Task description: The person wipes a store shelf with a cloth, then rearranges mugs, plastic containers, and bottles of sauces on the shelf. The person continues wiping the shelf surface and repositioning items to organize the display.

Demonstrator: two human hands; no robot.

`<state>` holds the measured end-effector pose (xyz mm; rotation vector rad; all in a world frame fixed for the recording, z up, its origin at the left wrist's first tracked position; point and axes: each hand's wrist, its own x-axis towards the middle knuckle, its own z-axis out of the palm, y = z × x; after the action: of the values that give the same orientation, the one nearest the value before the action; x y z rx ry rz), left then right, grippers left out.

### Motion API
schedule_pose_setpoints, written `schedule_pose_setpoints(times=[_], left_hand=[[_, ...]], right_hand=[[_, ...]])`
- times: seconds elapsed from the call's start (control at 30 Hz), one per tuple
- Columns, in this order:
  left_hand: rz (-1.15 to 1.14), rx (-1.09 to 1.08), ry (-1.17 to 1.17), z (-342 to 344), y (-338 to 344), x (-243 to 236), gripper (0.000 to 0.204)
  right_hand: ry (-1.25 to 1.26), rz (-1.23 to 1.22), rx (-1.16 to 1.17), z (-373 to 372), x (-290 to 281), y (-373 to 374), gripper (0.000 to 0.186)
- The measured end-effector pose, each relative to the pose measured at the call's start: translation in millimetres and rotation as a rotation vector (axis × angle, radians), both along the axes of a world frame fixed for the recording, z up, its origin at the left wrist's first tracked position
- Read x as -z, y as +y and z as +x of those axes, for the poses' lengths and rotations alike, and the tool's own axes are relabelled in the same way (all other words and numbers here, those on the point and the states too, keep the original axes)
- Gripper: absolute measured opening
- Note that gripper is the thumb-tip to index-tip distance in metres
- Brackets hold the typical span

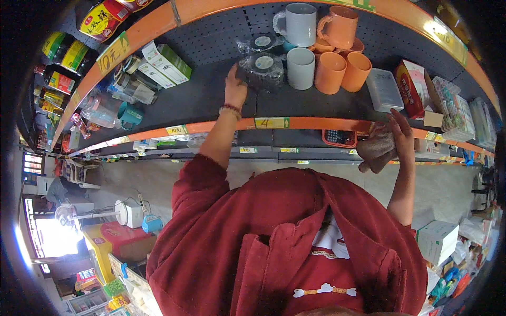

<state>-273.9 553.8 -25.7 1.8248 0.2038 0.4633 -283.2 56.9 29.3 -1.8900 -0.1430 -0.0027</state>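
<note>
My left hand [235,89] reaches onto the dark shelf [203,97], fingers stretched out at the left side of a dark, round item wrapped in clear plastic [264,73]. Whether the fingertips touch the wrapping, I cannot tell. Behind it sits a similar wrapped item [259,43]. To the right stand a pale grey mug [301,69] and two orange mugs [330,73], with more mugs stacked behind. At the shelf's front edge, my right hand [402,134] holds a bunched grey-brown cloth [378,148]; the cloth hides part of its grip.
Right of the mugs are a clear plastic box [384,90], a red carton [412,89] and a clear packed case [454,108]. Leftward lie a green-white box [165,66] and a teal mug [129,115]. An orange shelf lip [311,124] runs along the front.
</note>
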Motion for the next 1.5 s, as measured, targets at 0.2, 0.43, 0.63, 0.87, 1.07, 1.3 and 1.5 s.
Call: schedule_pose_setpoints(times=[0.2, 0.43, 0.63, 0.87, 1.07, 1.3, 1.5], left_hand=[[0.110, 0.051, -0.018, -34.8, -64.8, -7.5, 0.106], [0.252, -0.083, -0.159, -0.3, -64.3, 12.7, 0.109], [0.376, -0.231, -0.008, -10.1, -85.3, -6.8, 0.112], [0.379, -0.271, 0.026, -11.6, -87.2, -4.3, 0.115], [0.245, -0.168, 0.019, -26.2, -73.5, -10.4, 0.105], [0.437, -0.561, -0.234, -46.5, 40.4, -39.8, 0.104], [0.369, -0.698, -0.211, -46.3, 221.2, -24.0, 0.099]], right_hand=[[-0.007, -0.038, 0.035, -9.8, -7.1, 3.7, 0.036], [-0.005, 0.003, 0.016, -11.0, -20.6, 20.0, 0.038], [-0.036, -0.061, 0.000, -7.4, -10.7, 9.6, 0.038], [-0.019, -0.042, -0.014, -6.5, -7.9, 10.5, 0.037], [-0.066, -0.021, -0.101, -3.9, -1.0, 10.4, 0.037], [-0.016, 0.017, -0.091, -19.6, -22.0, 44.9, 0.035], [0.053, 0.012, -0.174, -69.3, -70.4, 146.9, 0.037]])
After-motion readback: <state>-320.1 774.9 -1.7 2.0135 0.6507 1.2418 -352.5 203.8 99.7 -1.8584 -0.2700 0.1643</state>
